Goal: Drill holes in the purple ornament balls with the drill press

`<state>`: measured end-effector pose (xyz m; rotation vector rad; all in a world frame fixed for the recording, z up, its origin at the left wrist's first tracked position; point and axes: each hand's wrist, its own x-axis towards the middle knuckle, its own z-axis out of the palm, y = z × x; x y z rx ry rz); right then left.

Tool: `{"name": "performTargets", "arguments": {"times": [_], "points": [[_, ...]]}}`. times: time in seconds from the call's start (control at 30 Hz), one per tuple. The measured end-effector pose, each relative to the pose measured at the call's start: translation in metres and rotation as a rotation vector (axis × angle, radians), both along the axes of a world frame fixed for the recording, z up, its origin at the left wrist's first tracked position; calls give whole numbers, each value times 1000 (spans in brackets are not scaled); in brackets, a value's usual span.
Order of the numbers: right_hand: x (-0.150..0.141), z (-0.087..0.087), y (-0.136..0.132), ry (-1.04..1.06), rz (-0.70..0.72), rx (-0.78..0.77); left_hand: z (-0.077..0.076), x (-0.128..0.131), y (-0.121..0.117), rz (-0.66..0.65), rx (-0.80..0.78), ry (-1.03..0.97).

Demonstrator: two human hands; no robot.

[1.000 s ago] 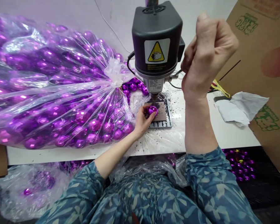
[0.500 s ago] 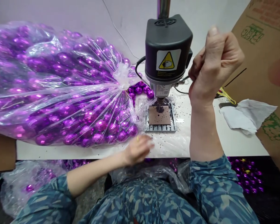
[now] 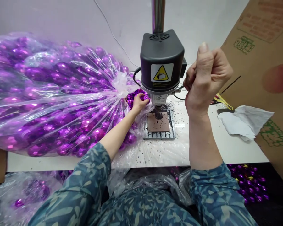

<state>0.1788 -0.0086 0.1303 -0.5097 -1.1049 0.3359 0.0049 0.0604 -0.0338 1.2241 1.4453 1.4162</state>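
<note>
My right hand [image 3: 206, 78] is closed in a fist round the feed lever [image 3: 180, 88] of a small black drill press [image 3: 162, 58]; most of the lever is hidden by the fingers. At the mouth of a big clear plastic bag [image 3: 120, 84], my left hand [image 3: 139, 103] has its thumb and fingers closed on a shiny purple ball [image 3: 146, 98]. More purple balls [image 3: 131, 98] lie just behind that hand. Below the drill's chuck, a brown square plate [image 3: 157, 123] with a small hole rests on the slotted metal base [image 3: 159, 135], dark shavings scattered over it.
The bulging bag of purple balls fills the left of the white table [image 3: 228, 147]. White paper [image 3: 248, 121] and yellow-handled scissors [image 3: 224, 102] lie at the right by a cardboard box [image 3: 261, 72]. Below the table's right edge are more purple balls [image 3: 248, 183].
My left hand has moved from the table's front edge up and forward to the balls at the bag's mouth. The right hand stays on the lever. The view has shifted slightly.
</note>
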Motion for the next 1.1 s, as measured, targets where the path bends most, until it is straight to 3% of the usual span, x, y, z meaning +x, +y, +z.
{"name": "performTargets", "arguments": {"times": [0.1, 0.23, 0.3, 0.4, 0.53, 0.63, 0.8, 1.1], "points": [[1, -2, 2, -1, -1, 9, 26, -24, -34, -55, -100, -145], [0, -2, 3, 27, 2, -8, 58, -40, -103, -187, -123, -236], [-1, -1, 1, 48, 2, -4, 59, -37, -134, -300, -155, -209], [-3, 2, -2, 60, 1, 23, 39, -23, -159, -462, -152, -128], [-5, 4, -5, 49, 11, 48, 2, -2, -154, -398, 4, 52], [-5, 5, -6, 49, 17, 35, -15, 8, -138, -315, 42, 133], [-6, 5, -9, 53, 14, 41, -18, 15, -121, -234, 27, 184], [-6, 4, -9, 68, 33, 69, -29, 35, -121, -207, 98, 266]]}}
